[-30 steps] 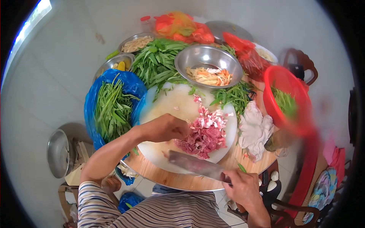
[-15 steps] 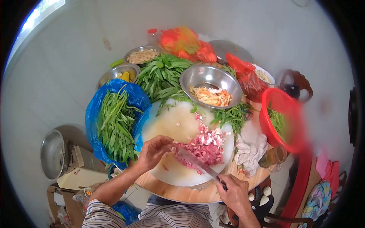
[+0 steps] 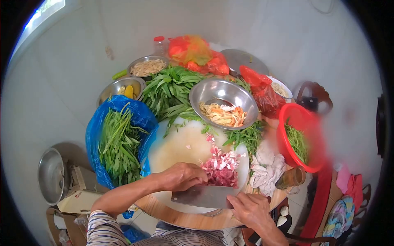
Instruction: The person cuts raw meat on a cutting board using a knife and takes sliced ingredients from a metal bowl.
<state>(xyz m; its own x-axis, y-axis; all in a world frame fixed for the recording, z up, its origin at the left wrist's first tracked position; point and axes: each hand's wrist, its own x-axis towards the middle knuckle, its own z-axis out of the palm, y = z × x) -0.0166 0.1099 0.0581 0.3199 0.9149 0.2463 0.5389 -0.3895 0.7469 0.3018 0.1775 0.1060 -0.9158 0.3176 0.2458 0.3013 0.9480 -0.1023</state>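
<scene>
My right hand point(image 3: 252, 208) is closed round the handle of a cleaver point(image 3: 205, 197). Its broad blade points left along the near edge of a pile of chopped meat point(image 3: 221, 172), red in front and paler, with white fatty bits, behind. My left hand point(image 3: 184, 177) is curled with its knuckles up at the left edge of the meat, just above the blade. Its fingertips are hidden, so what they pinch cannot be seen. Under all this lies a round white cutting board point(image 3: 164, 153), stained brownish in the middle.
Behind the board stands a steel bowl point(image 3: 223, 92) of shredded food beside leafy greens point(image 3: 172, 88). A blue bag point(image 3: 93, 135) of greens lies left. At right are a red basin point(image 3: 283, 135), a crumpled cloth point(image 3: 266, 172) and a glass mug point(image 3: 291, 178) near the table edge point(image 3: 184, 219).
The cleaver has turned from a slanted, nearly edge-on view to lying broadside along the meat's near edge. My left hand has moved right and down to the pile. The view has shifted slightly.
</scene>
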